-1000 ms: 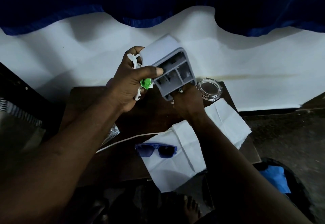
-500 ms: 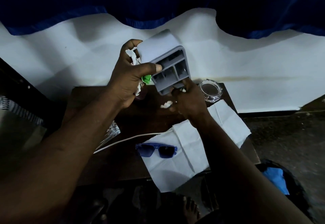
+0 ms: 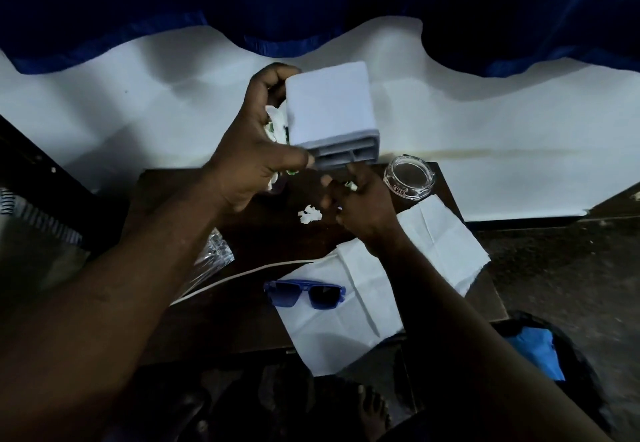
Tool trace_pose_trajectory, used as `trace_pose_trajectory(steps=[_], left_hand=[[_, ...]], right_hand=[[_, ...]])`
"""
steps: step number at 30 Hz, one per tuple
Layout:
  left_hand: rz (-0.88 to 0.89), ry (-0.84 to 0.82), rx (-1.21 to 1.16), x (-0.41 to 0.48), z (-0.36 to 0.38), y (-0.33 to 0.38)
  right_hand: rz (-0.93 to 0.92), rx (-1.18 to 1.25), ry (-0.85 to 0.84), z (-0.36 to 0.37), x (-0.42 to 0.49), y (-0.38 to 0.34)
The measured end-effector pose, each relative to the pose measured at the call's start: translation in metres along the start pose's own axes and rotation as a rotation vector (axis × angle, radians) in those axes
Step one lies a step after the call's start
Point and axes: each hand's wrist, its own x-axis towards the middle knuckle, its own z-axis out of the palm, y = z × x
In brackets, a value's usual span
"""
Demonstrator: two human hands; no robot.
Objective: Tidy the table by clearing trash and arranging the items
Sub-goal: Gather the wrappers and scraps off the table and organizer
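My left hand [image 3: 247,150] grips a grey plastic organizer box [image 3: 329,109] with compartments, tipped mouth-down above the dark table [image 3: 242,323], and also holds crumpled white and green wrappers [image 3: 277,122] against the box. My right hand [image 3: 356,202] is just below the box's mouth, fingers curled round a small white and green scrap. A crumpled white scrap [image 3: 310,214] lies on the table between my hands.
A glass ashtray [image 3: 408,178] stands at the table's far right. Blue sunglasses [image 3: 304,294] lie partly on a white paper sheet [image 3: 381,285]. A white cable [image 3: 242,273] runs leftward beside clear plastic [image 3: 213,254]. A dark bin with a blue item [image 3: 535,348] sits lower right.
The box has been tipped further over, so its flat side faces me. A white scrap has dropped onto the table. My right hand has lowered away from the box's mouth.
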Motion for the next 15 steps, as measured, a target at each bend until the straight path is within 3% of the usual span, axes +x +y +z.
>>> trace_pose_trajectory(steps=[5, 12, 15], left_hand=[[0.135, -0.079, 0.219, -0.002, -0.005, 0.008], [0.075, -0.152, 0.358, -0.013, -0.008, 0.003], [0.07, -0.149, 0.404, -0.018, -0.01, 0.002]], right_hand=[[0.002, 0.223, 0.003, -0.005, -0.001, -0.002], [0.08, -0.305, 0.082, -0.03, 0.01, 0.012], [0.086, -0.385, 0.046, -0.035, 0.011, 0.019]])
